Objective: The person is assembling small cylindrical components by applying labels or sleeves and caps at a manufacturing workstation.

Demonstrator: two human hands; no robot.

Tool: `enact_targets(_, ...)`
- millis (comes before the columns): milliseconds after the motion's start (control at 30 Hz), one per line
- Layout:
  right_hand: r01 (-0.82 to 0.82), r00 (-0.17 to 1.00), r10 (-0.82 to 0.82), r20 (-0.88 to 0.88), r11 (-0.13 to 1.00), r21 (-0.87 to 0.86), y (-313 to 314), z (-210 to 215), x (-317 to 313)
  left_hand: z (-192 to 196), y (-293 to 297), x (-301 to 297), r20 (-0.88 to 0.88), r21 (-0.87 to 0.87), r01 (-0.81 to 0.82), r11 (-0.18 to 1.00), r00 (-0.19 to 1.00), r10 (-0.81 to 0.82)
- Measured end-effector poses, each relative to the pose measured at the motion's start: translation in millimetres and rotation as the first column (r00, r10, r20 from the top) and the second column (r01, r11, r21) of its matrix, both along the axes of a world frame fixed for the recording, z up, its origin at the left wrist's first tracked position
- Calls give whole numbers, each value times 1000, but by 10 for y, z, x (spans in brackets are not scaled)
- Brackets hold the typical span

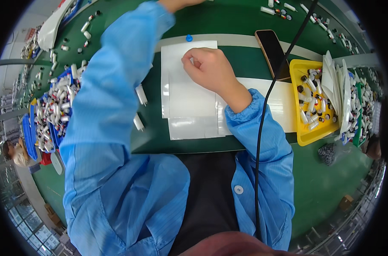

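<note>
My right hand (209, 70) rests over a stack of white sheets (191, 102), some with a clear plastic edge. Its fingers are curled in, and what they may hold is hidden. My left arm stretches far across the green table, and my left hand (181, 3) is cut off by the upper edge, so its fingers hardly show. Two small white bottles (141, 94) lie beside my left sleeve. A small blue pointed piece (188, 38) stands just beyond the sheets.
A yellow tray (299, 136) of small bottles with dark caps stands at the right, near a phone (270, 51). Blue bins (30, 132) heaped with white bottles sit at the left. A black cable (266, 102) hangs across the view. Loose bottles (268, 10) lie at the far side.
</note>
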State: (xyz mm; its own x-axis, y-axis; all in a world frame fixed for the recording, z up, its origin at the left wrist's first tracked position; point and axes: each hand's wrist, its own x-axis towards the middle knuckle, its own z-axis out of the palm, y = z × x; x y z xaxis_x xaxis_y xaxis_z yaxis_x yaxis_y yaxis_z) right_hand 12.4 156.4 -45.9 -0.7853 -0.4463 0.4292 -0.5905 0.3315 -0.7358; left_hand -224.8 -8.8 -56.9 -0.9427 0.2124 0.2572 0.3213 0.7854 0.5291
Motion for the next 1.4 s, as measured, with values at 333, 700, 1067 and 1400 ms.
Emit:
enact_targets(333,-262,955,298,7,827,498,-28,100,262,2,480,97,1,301,-68,951,997,71)
enact_targets(700,-171,984,144,101,923,346,-86,4,418,732,-18,1917,372,921,-389,-20,893,-255)
enact_targets(1067,-231,973,215,87,884,405,-150,45,406,37,-122,2055,569,819,-551,158,746,-346)
enact_targets(1400,78,997,-78,4,986,-149,-59,209,68,273,-212,2070,382,772,-609,-182,673,-634)
